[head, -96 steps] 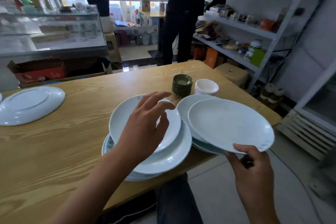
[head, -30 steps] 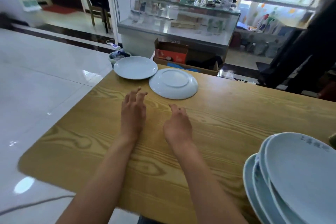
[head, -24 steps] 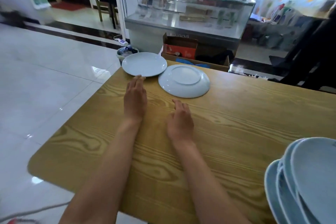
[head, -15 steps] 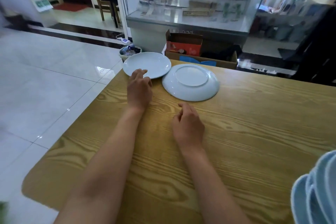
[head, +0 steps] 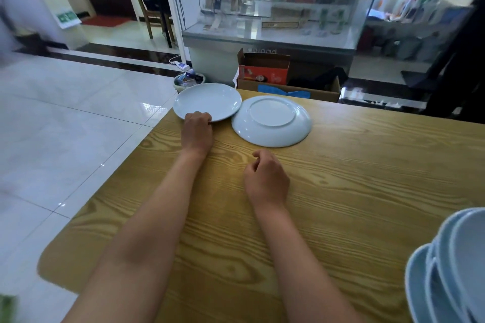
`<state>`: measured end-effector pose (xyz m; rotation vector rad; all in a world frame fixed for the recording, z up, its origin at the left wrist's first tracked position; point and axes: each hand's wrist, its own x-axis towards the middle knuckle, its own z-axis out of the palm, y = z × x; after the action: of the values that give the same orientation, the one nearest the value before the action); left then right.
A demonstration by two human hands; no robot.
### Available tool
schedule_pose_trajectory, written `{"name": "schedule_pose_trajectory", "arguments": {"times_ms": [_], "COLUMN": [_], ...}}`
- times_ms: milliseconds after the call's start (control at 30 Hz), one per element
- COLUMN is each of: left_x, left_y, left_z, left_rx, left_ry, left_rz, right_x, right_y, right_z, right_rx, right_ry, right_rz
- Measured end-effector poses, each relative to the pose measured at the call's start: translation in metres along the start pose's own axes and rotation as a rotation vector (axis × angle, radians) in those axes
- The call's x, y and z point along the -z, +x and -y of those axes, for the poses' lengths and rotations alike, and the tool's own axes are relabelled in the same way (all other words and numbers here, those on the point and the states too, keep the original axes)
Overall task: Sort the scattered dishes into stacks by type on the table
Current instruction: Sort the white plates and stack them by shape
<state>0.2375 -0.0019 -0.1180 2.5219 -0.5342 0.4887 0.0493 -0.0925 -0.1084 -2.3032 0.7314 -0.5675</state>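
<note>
The left hand [head: 197,131] curls on the near rim of the upright plate [head: 207,101] at the table [head: 367,178] corner; glazed, rigid, brittle, so grip the rim firmly. The right hand [head: 266,182] rests loosely curled, holding nothing

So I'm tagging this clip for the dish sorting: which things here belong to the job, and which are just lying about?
Part of the job:
- upright plate, left hand on its near rim
- upside-down plate
- plate stack
- right hand, holding nothing
- table

Lying about:
- cardboard box
- glass counter
- bin
</note>
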Motion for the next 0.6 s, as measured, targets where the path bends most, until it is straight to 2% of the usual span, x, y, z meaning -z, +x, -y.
{"name": "schedule_pose_trajectory", "arguments": {"times_ms": [200,367,467,600], "left_x": [0.033,0.076,0.102,0.134], "left_y": [-0.052,-0.106,-0.127,-0.147], "left_z": [0.002,-0.001,-0.012,-0.049], "left_rx": [-0.045,-0.078,-0.123,-0.223], "left_ry": [-0.082,-0.142,-0.147,-0.223], "left_rz": [-0.02,-0.187,-0.238,-0.288], "right_x": [0.003,0.017,0.034,0.07], "right_y": [0.0,-0.011,-0.03,-0.062], "right_z": [-0.006,-0.003,0.005,0.024], "right_rx": [-0.09,-0.141,-0.041,0.2], "right_ry": [0.138,0.313,0.362,0.304], "right_rz": [0.005,0.101,0.134,0.053]}}
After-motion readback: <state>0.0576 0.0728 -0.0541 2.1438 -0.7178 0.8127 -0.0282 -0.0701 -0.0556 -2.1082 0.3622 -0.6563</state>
